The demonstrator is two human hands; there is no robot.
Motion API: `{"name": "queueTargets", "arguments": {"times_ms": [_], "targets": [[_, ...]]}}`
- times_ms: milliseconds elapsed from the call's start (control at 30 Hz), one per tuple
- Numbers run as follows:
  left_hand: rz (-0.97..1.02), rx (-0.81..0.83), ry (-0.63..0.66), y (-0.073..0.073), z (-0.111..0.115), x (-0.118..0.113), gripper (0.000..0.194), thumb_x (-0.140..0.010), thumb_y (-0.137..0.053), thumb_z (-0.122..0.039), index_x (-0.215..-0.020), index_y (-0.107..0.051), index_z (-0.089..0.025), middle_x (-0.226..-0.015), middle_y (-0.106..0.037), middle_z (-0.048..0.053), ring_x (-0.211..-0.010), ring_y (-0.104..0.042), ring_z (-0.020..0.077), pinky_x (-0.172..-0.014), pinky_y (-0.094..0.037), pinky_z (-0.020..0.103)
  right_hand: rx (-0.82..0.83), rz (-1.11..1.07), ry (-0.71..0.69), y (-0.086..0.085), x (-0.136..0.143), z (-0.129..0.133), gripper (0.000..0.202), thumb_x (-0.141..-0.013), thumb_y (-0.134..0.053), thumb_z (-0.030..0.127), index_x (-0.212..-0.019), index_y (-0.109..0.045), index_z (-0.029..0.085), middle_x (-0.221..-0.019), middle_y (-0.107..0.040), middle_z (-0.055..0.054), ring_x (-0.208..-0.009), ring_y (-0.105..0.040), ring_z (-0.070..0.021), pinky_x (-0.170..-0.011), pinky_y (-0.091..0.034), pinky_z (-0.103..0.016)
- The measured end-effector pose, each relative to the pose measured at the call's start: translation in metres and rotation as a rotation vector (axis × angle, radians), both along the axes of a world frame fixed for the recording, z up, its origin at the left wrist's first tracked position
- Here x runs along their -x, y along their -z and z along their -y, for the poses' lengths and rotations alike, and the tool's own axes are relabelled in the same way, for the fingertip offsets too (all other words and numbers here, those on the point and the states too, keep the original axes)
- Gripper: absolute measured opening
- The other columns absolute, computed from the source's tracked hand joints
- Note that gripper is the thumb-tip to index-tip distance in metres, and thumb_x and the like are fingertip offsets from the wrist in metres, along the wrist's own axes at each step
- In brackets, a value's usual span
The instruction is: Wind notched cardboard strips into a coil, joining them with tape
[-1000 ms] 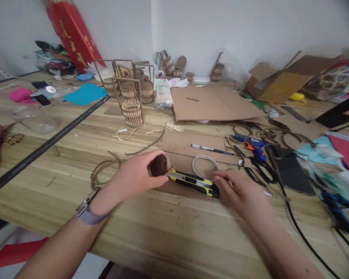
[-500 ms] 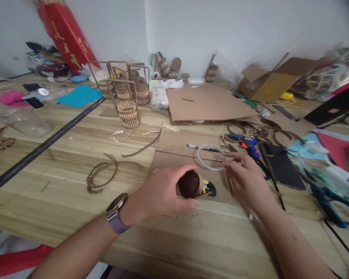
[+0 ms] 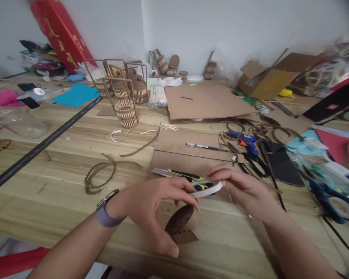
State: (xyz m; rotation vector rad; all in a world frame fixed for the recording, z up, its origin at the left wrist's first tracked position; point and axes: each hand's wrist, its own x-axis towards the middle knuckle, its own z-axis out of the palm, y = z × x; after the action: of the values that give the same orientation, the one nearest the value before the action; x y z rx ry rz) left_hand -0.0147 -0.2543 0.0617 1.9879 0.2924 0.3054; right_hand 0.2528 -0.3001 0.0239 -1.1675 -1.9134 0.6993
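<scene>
My right hand [image 3: 244, 190] pinches the edge of a thin white ring [image 3: 209, 190], seen almost edge-on. Over the ring's left end reach the fingers of my left hand [image 3: 154, 205]; whether they touch it is unclear. That hand is open, its thumb spread well away from its fingers, and a watch is on its wrist. A dark brown round piece [image 3: 179, 220] stands tilted between thumb and fingers, with a small brown flap [image 3: 186, 237] below it. Behind the hands, a box cutter [image 3: 177, 174] lies on the cardboard, partly covered.
Further back on the cardboard [image 3: 168, 157] is a pen [image 3: 206, 147]. Small slatted baskets [image 3: 125, 113] stand back left, near a curled brown strip [image 3: 100, 174]. On the right are a blue glue gun [image 3: 250, 147], a black phone [image 3: 282, 164] and blue-handled scissors [image 3: 325, 201].
My left hand has opened from around the brown piece, which is now lower and tilted. The white ring has come down and left with my right hand. More of the box cutter shows.
</scene>
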Motion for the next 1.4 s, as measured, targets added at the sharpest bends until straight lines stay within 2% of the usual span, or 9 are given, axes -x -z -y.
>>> {"name": "queueTargets", "arguments": {"times_ms": [67, 167, 433, 667, 767, 867, 1067, 1200, 1400], "targets": [[-0.016, -0.016, -0.033, 0.003, 0.001, -0.002, 0.054, -0.067, -0.074, -0.060, -0.104, -0.070, -0.021, -0.114, -0.062, 0.009, -0.095, -0.061, 0.0240, -0.086, -0.050, 0.033, -0.063, 0.041, 0.104, 0.005, 0.004, 0.001, 0.016, -0.095, -0.055, 0.034, -0.098, -0.069, 0.026, -0.102, -0.072, -0.007, -0.099, -0.067, -0.0226, -0.086, -0.055, -0.037], [-0.053, -0.096, -0.096, 0.010, 0.002, -0.004, 0.053, -0.069, -0.073, -0.058, -0.106, -0.069, -0.019, -0.116, -0.060, 0.009, -0.101, -0.059, 0.0259, -0.090, -0.048, 0.035, -0.192, 0.126, 0.256, 0.009, 0.011, 0.004, 0.016, -0.093, -0.057, 0.024, -0.104, -0.068, 0.026, -0.110, -0.070, -0.009, -0.107, -0.065, -0.0250, -0.091, -0.053, -0.042], [-0.032, -0.189, -0.150, 0.023, 0.004, -0.011, 0.055, -0.065, -0.078, -0.052, -0.106, -0.069, -0.018, -0.114, -0.061, 0.009, -0.103, -0.060, 0.0272, -0.093, -0.047, 0.035, -0.471, 0.247, 0.262, 0.011, 0.020, 0.008, 0.020, -0.088, -0.063, 0.016, -0.102, -0.067, 0.028, -0.105, -0.068, -0.008, -0.098, -0.067, -0.0246, -0.080, -0.057, -0.040], [-0.121, -0.428, -0.343, 0.031, 0.011, -0.013, 0.060, -0.063, -0.082, -0.042, -0.113, -0.066, -0.013, -0.122, -0.058, 0.015, -0.113, -0.056, 0.0319, -0.102, -0.044, 0.042, -0.528, 0.230, 0.263, 0.004, 0.023, 0.014, 0.018, -0.086, -0.064, 0.015, -0.098, -0.067, 0.027, -0.111, -0.065, -0.009, -0.086, -0.067, -0.0221, -0.074, -0.056, -0.039], [-0.175, -0.527, -0.424, 0.034, 0.012, -0.015, 0.060, -0.065, -0.080, -0.041, -0.114, -0.065, -0.010, -0.122, -0.059, 0.017, -0.112, -0.056, 0.0329, -0.101, -0.046, 0.045, -0.518, 0.189, 0.405, 0.003, 0.021, 0.015, 0.017, -0.088, -0.063, 0.017, -0.100, -0.068, 0.027, -0.105, -0.068, -0.008, -0.095, -0.065, -0.0253, -0.081, -0.053, -0.042], [-0.216, -0.607, -0.438, 0.034, 0.014, -0.018, 0.056, -0.066, -0.079, -0.041, -0.110, -0.066, -0.008, -0.119, -0.060, 0.017, -0.109, -0.057, 0.0324, -0.099, -0.047, 0.045, -0.555, 0.222, 0.527, 0.006, 0.019, 0.014, 0.018, -0.088, -0.062, 0.015, -0.101, -0.068, 0.027, -0.095, -0.067, -0.006, -0.089, -0.064, -0.0233, -0.077, -0.050, -0.038], [-0.309, -0.707, -0.364, 0.031, 0.025, -0.026, 0.050, -0.070, -0.077, -0.041, -0.107, -0.065, -0.009, -0.114, -0.063, 0.016, -0.105, -0.058, 0.0322, -0.095, -0.050, 0.045, -0.695, 0.530, 0.370, 0.011, 0.029, 0.013, 0.020, -0.088, -0.064, 0.015, -0.106, -0.070, 0.024, -0.081, -0.067, -0.004, -0.066, -0.057, -0.0182, -0.061, -0.038, -0.034], [-0.317, -0.722, -0.336, 0.032, 0.029, -0.028, 0.049, -0.073, -0.075, -0.040, -0.108, -0.064, -0.009, -0.117, -0.061, 0.016, -0.106, -0.056, 0.0326, -0.093, -0.051, 0.045, -0.767, 0.669, 0.367, 0.010, 0.037, 0.014, 0.014, -0.092, -0.061, 0.015, -0.100, -0.071, 0.021, -0.076, -0.070, -0.004, -0.065, -0.054, -0.0190, -0.065, -0.035, -0.036], [-0.350, -0.704, -0.351, 0.030, 0.031, -0.030, 0.045, -0.073, -0.075, -0.040, -0.104, -0.065, -0.010, -0.113, -0.062, 0.014, -0.104, -0.057, 0.0312, -0.093, -0.051, 0.045, -0.783, 0.723, 0.352, 0.011, 0.037, 0.015, 0.010, -0.089, -0.065, 0.016, -0.089, -0.072, 0.023, -0.074, -0.068, -0.003, -0.069, -0.056, -0.0187, -0.070, -0.035, -0.036]]}}
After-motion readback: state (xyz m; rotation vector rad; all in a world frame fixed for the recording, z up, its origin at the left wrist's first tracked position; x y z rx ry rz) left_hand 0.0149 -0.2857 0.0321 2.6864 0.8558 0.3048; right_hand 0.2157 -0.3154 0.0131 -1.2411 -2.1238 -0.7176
